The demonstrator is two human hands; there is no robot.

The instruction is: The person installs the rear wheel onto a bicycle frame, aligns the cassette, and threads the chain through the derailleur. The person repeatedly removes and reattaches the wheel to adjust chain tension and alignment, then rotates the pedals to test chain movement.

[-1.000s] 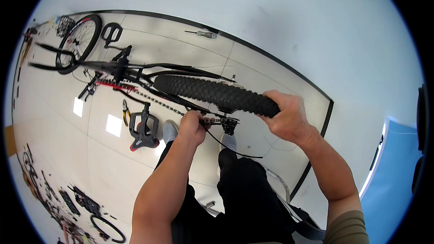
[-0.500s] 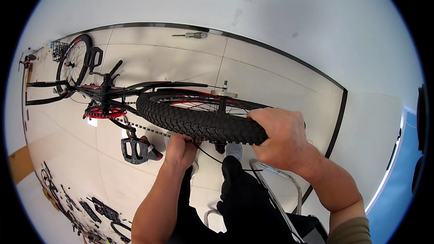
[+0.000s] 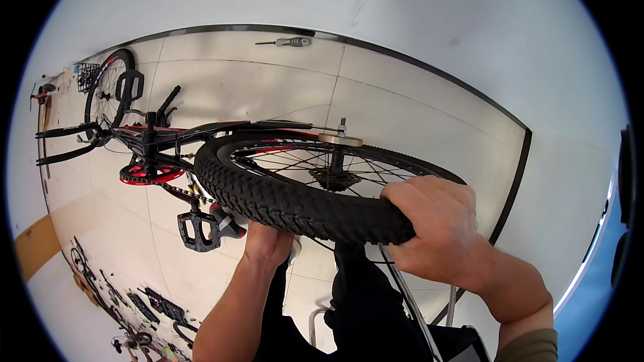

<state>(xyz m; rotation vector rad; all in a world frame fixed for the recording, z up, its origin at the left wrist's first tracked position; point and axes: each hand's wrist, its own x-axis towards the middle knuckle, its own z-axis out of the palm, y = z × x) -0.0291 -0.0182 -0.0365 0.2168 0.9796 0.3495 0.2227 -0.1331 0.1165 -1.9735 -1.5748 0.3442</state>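
Note:
Near the frame's rear end is a bicycle wheel with a black knobbly tyre (image 3: 302, 218), tilted so its spokes and sprocket cassette (image 3: 333, 179) show. My right hand (image 3: 436, 224) is closed round the tyre at its near right side. Below the tyre, my left hand (image 3: 268, 245) is curled, with its fingertips and anything in them hidden under the rubber. The chain (image 3: 176, 191) runs from the red chainring (image 3: 151, 174) toward that hand. A round metal disc (image 3: 340, 139) sits on the axle's far end, beside the black frame (image 3: 215, 127).
A black pedal (image 3: 199, 229) sticks out left of my left hand, next to a red-and-grey object (image 3: 228, 221). A screwdriver (image 3: 288, 42) lies by the wall. Another wheel (image 3: 111, 87) stands far left. Several parts lie at lower left, and a metal-framed chair (image 3: 409, 302) stands by my legs.
The wheel has tipped, baring the cassette and more spokes, and its near side has shifted right and toward me. My right hand moved with it. The tyre now covers more of my left hand.

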